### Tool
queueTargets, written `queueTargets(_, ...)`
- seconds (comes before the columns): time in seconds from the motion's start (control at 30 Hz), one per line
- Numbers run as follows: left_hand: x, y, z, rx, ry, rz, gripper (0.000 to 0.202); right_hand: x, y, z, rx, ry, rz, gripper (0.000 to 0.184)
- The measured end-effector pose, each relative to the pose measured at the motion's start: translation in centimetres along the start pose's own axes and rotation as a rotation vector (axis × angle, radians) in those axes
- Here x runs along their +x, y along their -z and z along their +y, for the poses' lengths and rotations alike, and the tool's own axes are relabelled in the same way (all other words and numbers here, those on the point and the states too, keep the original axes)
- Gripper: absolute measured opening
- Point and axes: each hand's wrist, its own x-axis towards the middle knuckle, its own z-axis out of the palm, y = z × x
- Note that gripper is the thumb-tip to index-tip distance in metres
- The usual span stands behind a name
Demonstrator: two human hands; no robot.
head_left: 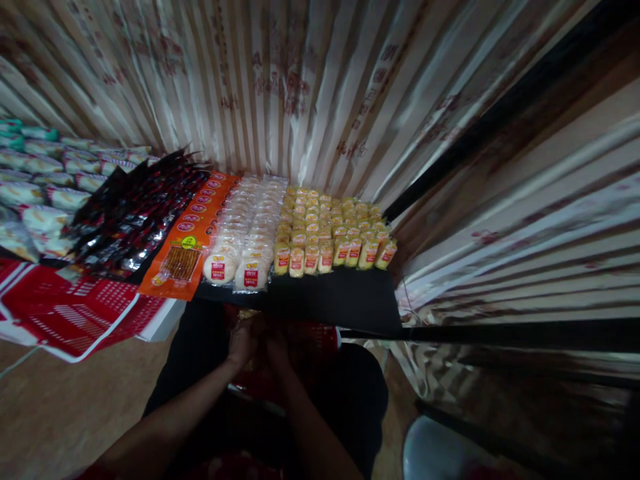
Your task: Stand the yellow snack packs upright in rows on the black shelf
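Just under the front edge of the black shelf, my left hand and my right hand are close together between my knees. Both reach into or over a red container, which lies mostly in shadow. A small yellowish thing shows at the fingers of my left hand; whether it is held, I cannot tell. The fingers of both hands are lost in the dark. Above them on the shelf stand rows of small yellow wrapped snacks and clear-wrapped round white crackers.
Left along the shelf lie an orange snack packet, a heap of dark shiny packets and white packets. A red basket stands below them. Pleated curtains hang behind; a black pole slants at right.
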Motion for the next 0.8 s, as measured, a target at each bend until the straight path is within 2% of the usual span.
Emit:
queueTargets(0.1,-1.3,0.2,0.2,-0.216,-0.031,0.069,0.036,-1.2,0.6,-2.3,0.184,-0.161,-0.032,0.024)
queueTargets(0.2,-3.0,0.6,0.8,-0.359,-0.027,0.108,0.031,-2.7,1.4,-3.9,0.219,-0.176,-0.014,0.029)
queueTargets(0.33,-5.6,1.7,2.0,-0.435,-0.059,0.136,0.024,-4.5,2.7,-5.1,0.054,-0.072,0.071,0.026)
queueTargets(0.43,-7.0,2.3,2.9,-0.436,-0.131,0.264,0.022,-5.6,3.6,-6.1,0.002,0.026,0.055,0.020)
queueTargets(0.53,-7.8,2.5,3.5,-0.475,-0.119,0.349,0.022,-6.7,4.3,-7.2,0.001,0.094,0.027,0.016)
queueTargets(0.67,-8.3,3.0,4.7,-0.618,-0.058,0.298,0.025,-7.6,5.0,-8.3,0.046,0.185,-0.010,0.016)
queueTargets(0.8,-8.3,3.9,6.3,-0.853,-0.012,0.140,0.031,-8.1,5.6,-9.4,0.169,0.241,-0.080,0.019)
